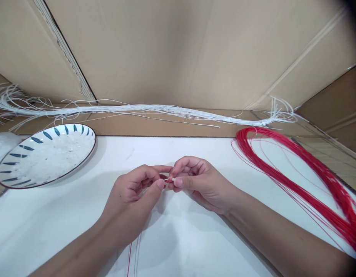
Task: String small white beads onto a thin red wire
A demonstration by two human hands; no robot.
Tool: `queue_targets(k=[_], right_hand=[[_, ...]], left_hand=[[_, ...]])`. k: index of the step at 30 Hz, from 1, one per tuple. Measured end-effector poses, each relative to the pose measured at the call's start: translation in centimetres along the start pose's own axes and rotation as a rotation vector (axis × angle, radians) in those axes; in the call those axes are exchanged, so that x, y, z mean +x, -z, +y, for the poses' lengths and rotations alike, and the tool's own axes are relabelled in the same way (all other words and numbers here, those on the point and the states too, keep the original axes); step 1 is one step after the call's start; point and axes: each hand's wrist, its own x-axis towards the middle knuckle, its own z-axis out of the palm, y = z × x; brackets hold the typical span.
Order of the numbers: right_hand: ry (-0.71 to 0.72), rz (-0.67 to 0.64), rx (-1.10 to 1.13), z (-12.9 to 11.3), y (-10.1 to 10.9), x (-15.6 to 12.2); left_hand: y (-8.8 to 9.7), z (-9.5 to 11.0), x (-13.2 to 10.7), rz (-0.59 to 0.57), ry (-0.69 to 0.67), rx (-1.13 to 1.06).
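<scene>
Close together over the white table, my two hands meet fingertip to fingertip. My left hand (134,196) is closed, its thumb and fingers pinching the ends of thin cords. A red cord (129,254) and a pale cord (137,252) hang down below it toward the near edge. My right hand (202,182) is also closed, thumb against fingers, with a tiny white piece (174,179) at its thumb tip. A bit of red shows between the two pinches. Fingers hide how the cords and the white piece join.
An oval plate (13,181) with blue dashes holds many small whitish bits at left, beside a clear plastic bag (3,152). A bundle of white cords (154,109) lies along the cardboard wall (166,50). Looped red cords (276,173) lie at right.
</scene>
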Motion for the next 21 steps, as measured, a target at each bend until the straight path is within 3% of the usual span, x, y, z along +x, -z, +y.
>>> queue_targets(k=[21], right_hand=[[0.022, -0.013, -0.029, 0.17, 0.13, 0.02]], left_hand=[[-0.08, -0.25, -0.05, 0.003, -0.043, 0.026]])
